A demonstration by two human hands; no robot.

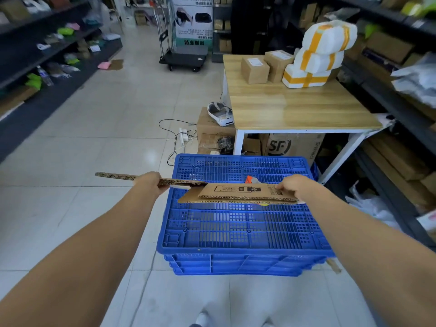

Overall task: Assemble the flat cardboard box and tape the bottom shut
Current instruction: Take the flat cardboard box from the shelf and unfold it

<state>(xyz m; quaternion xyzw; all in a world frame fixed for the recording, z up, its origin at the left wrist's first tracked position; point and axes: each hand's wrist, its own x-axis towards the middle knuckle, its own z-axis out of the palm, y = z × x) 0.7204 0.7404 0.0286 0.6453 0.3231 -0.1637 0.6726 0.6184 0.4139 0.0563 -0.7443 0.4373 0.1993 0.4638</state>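
Fingers of both hands pinch flat corrugated cardboard box above slatted blue crate.

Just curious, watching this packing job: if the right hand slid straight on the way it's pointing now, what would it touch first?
The right hand points leftward along the flat brown cardboard box it grips, so it would probably meet the left hand clamping the far end. Depth is unclear; it may pass nearer the blue plastic crate.

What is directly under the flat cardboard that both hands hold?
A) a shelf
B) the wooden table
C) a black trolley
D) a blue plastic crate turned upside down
D: the flat cardboard, held by the left hand and right hand, is over the blue crate.
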